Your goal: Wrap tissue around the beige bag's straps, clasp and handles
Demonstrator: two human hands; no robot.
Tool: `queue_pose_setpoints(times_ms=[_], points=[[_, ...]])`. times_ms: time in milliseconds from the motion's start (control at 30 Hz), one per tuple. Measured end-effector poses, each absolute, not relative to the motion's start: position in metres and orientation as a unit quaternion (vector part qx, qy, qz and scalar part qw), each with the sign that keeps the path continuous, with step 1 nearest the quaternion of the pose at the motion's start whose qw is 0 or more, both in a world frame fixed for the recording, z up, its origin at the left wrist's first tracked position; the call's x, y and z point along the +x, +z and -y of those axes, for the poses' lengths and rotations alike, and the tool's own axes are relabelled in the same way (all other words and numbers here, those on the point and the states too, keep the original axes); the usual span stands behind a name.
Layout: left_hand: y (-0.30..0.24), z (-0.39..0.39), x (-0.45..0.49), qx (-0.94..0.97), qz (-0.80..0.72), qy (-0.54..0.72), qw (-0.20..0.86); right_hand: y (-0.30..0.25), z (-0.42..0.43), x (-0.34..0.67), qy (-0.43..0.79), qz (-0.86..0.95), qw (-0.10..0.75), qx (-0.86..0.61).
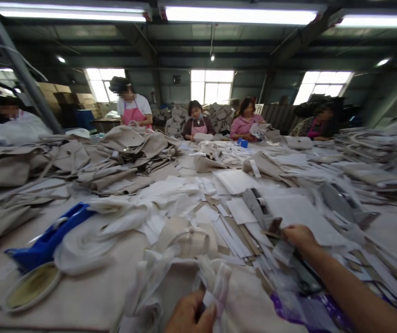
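Observation:
My left hand point(189, 313) is at the bottom edge, fingers closed on a bunch of white fabric point(219, 286) that lies crumpled in front of me. My right hand point(298, 235) reaches forward over a heap of flat white and brown card pieces point(240, 226); its fingers curl onto a small brown-grey piece point(274, 226) at the heap's edge. A beige fabric bag with a looped strap point(188, 238) lies between the two hands.
A blue tool point(47, 240) and an oval dish point(32, 287) sit at the left. Piles of beige bags point(115, 157) and white stacks point(368, 152) cover the long table. Several people work at the far side, by the windows.

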State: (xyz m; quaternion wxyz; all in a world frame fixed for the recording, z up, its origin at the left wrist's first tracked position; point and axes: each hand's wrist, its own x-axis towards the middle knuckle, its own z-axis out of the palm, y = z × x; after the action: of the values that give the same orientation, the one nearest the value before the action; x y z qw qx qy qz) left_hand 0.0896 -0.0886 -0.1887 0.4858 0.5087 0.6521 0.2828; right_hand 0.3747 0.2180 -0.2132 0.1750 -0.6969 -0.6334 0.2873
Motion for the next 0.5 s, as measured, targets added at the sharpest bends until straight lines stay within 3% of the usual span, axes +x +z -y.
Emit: queue_pose_setpoints(times_ms=[100,167,267,367,500], points=[[-0.184,0.090,0.091,0.499,-0.656,0.288,0.487,-0.203,-0.186,0.365,0.329,0.640,0.196,-0.666],[-0.178,0.090,0.094,0.496,-0.659,0.288,0.486,-0.191,-0.142,0.349,0.444,0.645,0.227,-0.579],[-0.171,0.089,0.097,0.489,-0.658,0.299,0.488,-0.169,-0.066,0.310,0.579,0.653,0.201,-0.446],[-0.168,0.091,0.100,0.481,-0.653,0.310,0.497,-0.154,-0.010,0.273,0.606,0.682,0.151,-0.381],[-0.170,0.095,0.103,0.467,-0.676,0.309,0.478,-0.159,0.016,0.252,0.570,0.698,0.117,-0.418]])
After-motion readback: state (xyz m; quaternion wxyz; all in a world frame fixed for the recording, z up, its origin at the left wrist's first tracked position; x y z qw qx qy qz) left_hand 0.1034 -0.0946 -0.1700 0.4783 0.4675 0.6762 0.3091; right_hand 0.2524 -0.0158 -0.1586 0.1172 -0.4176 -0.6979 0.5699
